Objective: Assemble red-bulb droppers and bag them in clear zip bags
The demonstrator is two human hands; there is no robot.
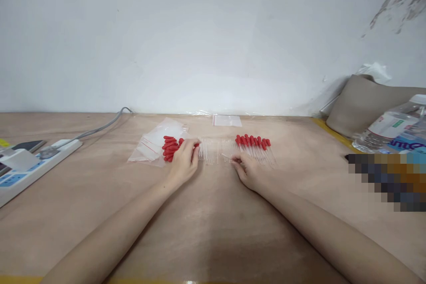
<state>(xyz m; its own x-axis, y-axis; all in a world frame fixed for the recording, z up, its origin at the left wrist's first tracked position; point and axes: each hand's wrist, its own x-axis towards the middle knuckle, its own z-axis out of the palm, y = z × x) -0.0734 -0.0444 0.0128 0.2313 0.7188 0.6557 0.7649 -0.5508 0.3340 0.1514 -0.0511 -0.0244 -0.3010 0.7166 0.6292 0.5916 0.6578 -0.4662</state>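
Pinches with the left hand (183, 160) a red bulb (197, 144) at the fingertips, and with the right hand (249, 170) a thin clear tube (226, 156). Has between the hands a row of loose tubes (208, 153), at the left hand's outer side a pile of red bulbs (170, 147), and just beyond the right hand the red-topped tubes (253, 141). Has wide room on the brown tabletop (199, 235), as far as the white power strip (37, 171) at left and the yellow edging (333, 136) at right.
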